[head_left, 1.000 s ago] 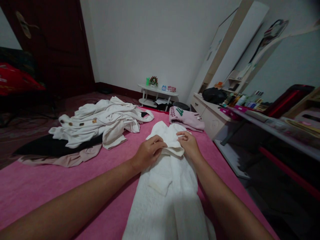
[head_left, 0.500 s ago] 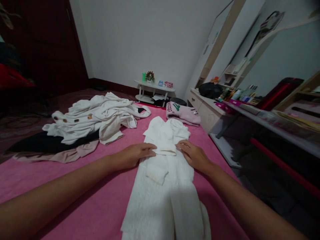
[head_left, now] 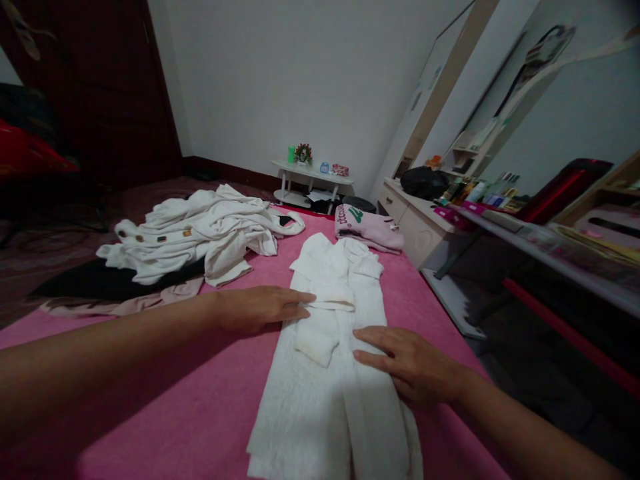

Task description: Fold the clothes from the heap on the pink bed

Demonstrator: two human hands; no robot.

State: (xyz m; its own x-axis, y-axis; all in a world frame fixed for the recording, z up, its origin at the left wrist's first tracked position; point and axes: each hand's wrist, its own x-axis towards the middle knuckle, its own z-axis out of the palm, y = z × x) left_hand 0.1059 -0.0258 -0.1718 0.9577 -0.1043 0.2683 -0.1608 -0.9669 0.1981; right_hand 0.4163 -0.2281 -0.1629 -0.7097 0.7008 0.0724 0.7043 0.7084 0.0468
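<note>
A white textured garment (head_left: 330, 373) lies lengthwise on the pink bed cover (head_left: 165, 413), folded into a long narrow strip. My left hand (head_left: 260, 308) lies flat and open on the garment's left edge, fingers pointing right at a small folded flap. My right hand (head_left: 407, 363) rests flat and open on the right side of the garment, nearer to me, fingers pointing left. Neither hand holds anything.
A heap of white clothes (head_left: 200, 233) lies over dark and beige garments (head_left: 115, 293) at the left. A folded pink sweater (head_left: 367, 230) sits at the bed's far end. A dresser (head_left: 415, 227) with bottles stands to the right, a small white table (head_left: 310, 183) by the far wall.
Both hands let go of the pinched fabric and flattened on the garment. My right hand slid down the right side toward me; the left hand stayed near the flap.
</note>
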